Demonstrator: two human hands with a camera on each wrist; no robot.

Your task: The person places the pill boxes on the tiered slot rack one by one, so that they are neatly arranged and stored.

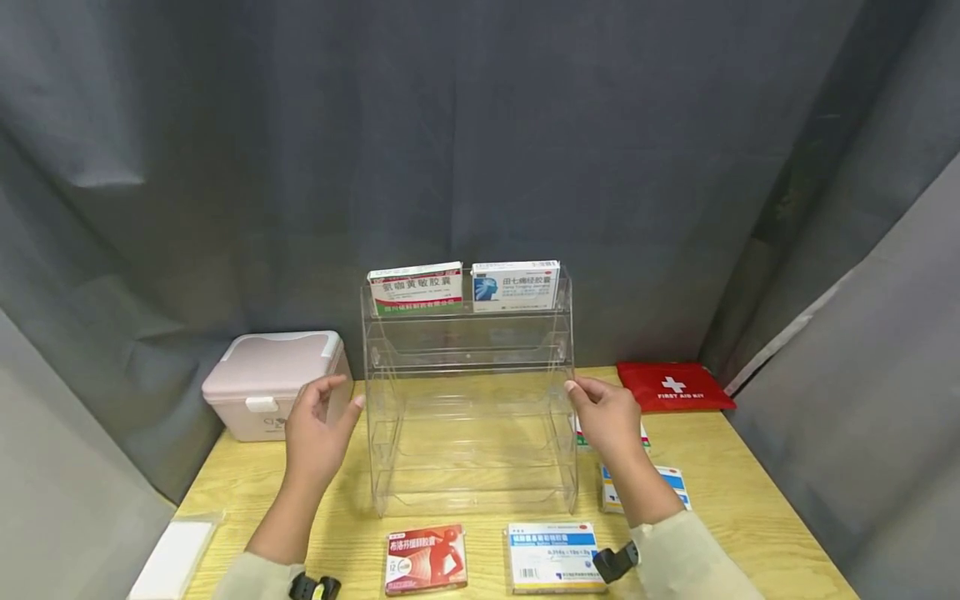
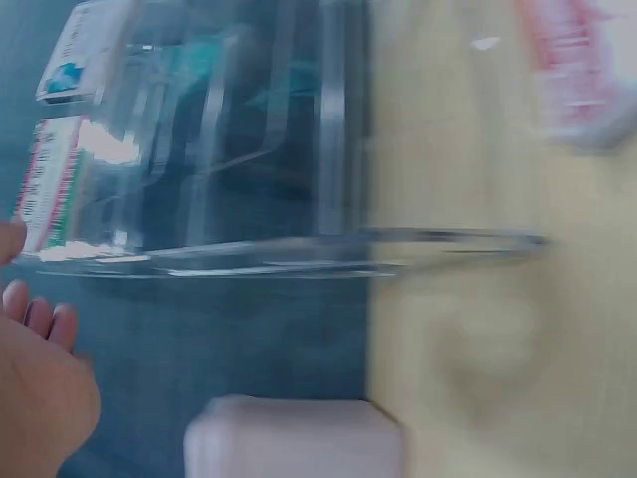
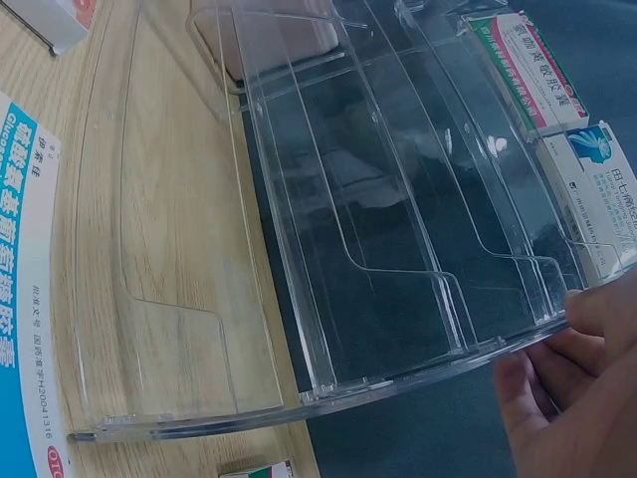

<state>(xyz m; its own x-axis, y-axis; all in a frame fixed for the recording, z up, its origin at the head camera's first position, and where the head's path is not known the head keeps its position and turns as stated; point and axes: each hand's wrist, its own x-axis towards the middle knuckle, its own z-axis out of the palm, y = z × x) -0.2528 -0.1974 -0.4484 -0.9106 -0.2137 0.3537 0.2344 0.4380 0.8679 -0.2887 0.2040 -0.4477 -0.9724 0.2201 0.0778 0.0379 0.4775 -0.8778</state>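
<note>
A clear acrylic tiered display rack (image 1: pixel 472 358) stands upright on the table. Its top tier holds a white, red and green medicine box (image 1: pixel 417 289) on the left and a white and blue one (image 1: pixel 515 287) on the right. My right hand (image 1: pixel 611 417) pinches the rack's right side edge, thumb on one face and fingers on the other, as the right wrist view shows. Beside the left side panel is my left hand (image 1: pixel 318 429), fingers loosely bent with a gap between thumb and fingertips and nothing held. The lower tiers show no boxes.
A red medicine box (image 1: pixel 425 560) and a blue and white one (image 1: pixel 555 558) lie in front. More boxes (image 1: pixel 671 479) are partly hidden by my right forearm. A pink lidded case (image 1: pixel 273 379), a red first aid pouch (image 1: pixel 675 387) and a white packet (image 1: pixel 172 558) flank the rack. Grey curtains hang behind.
</note>
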